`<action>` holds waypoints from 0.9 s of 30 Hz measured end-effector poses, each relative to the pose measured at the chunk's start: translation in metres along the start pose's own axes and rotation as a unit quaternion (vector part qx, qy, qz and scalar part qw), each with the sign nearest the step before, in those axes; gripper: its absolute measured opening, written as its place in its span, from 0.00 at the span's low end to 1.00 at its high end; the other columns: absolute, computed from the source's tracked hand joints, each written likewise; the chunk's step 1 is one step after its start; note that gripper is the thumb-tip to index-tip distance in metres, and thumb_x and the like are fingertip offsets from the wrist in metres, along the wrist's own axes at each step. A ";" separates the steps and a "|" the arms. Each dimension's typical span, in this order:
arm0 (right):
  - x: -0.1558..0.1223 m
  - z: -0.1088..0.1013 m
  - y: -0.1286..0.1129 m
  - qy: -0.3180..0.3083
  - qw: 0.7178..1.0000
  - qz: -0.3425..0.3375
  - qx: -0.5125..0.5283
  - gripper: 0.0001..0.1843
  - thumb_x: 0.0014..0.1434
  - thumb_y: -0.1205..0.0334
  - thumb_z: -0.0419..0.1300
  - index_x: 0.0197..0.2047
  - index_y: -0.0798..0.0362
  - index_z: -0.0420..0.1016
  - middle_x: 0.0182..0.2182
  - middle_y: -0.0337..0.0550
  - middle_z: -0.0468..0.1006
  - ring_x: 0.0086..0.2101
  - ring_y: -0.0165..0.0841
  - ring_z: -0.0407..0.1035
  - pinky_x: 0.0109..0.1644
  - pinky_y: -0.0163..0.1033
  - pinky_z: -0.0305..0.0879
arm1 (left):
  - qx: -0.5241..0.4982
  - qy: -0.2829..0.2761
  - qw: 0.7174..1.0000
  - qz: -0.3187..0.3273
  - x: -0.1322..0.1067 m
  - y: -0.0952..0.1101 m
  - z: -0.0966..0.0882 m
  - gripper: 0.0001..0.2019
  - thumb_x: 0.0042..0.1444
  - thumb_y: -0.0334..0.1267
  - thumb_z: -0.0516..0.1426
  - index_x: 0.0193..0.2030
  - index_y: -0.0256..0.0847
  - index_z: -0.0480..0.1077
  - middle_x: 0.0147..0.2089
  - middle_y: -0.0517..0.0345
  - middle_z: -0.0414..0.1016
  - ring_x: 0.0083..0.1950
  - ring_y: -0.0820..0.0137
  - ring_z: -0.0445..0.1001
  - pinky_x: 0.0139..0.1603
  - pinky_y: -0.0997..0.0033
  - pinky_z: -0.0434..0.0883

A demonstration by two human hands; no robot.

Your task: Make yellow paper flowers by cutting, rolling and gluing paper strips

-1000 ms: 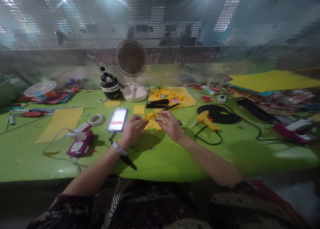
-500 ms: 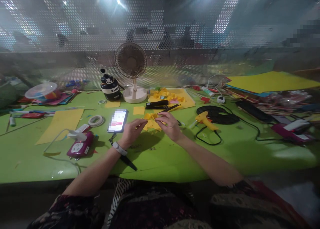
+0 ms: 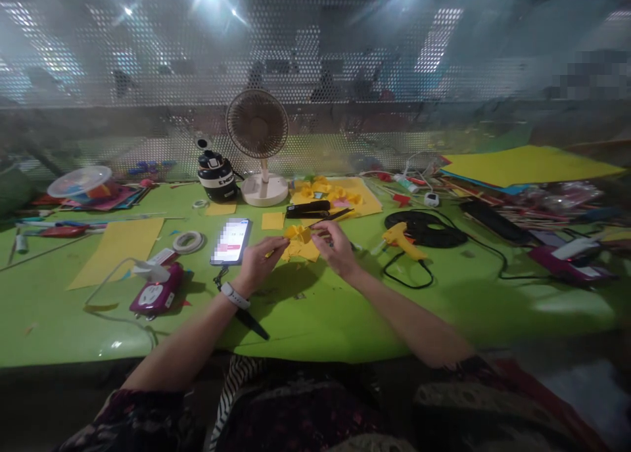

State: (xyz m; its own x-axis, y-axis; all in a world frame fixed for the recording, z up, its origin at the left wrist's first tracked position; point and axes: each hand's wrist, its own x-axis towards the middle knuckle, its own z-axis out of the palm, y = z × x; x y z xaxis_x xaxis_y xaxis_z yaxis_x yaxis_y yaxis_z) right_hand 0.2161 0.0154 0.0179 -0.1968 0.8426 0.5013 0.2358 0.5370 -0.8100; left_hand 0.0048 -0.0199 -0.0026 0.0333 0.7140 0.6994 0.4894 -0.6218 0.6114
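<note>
Between my two hands is a small folded yellow paper piece (image 3: 298, 233), shaped somewhat like a flower. My left hand (image 3: 259, 260) pinches its left side between thumb and fingertips. On the other side, my right hand (image 3: 336, 249) has its fingertips closed at the paper's right edge. More yellow paper (image 3: 304, 250) lies on the green table (image 3: 315, 320) just under the held piece. A black stapler (image 3: 308, 208) rests behind my hands, beside a square yellow paper (image 3: 273, 221). Left of my left hand lies a lit phone (image 3: 231, 242).
A yellow glue gun (image 3: 405, 240) and coiled black cable (image 3: 438, 228) lie to the right. Behind stand a fan (image 3: 257, 127) and a black bottle (image 3: 217, 179). Several yellow paper shapes (image 3: 338, 192) sit at the back. At left are a tape roll (image 3: 188, 242) and a purple power strip (image 3: 156, 291).
The folded yellow piece has turned slightly between my fingertips. Both hands stay at nearly the same place, and the view has shifted a little.
</note>
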 end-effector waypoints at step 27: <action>0.041 -0.027 0.026 0.029 0.983 0.177 0.030 0.14 0.50 0.51 0.63 0.31 0.53 0.77 0.26 0.40 0.78 0.27 0.32 0.72 0.33 0.36 0.71 | 0.007 -0.067 0.991 -0.114 -0.004 -0.004 0.001 0.15 0.60 0.43 0.58 0.47 0.36 0.79 0.41 0.46 0.84 0.37 0.62 0.83 0.40 0.61 0.81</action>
State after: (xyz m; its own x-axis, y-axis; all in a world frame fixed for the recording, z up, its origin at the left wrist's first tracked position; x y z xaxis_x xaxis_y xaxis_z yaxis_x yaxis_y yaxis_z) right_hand 0.2398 0.0651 0.0251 -0.0571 0.9782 0.1997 0.2224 0.2074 -0.9526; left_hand 0.0038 -0.0198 -0.0076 0.0357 0.8727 0.4870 0.5087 -0.4353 0.7428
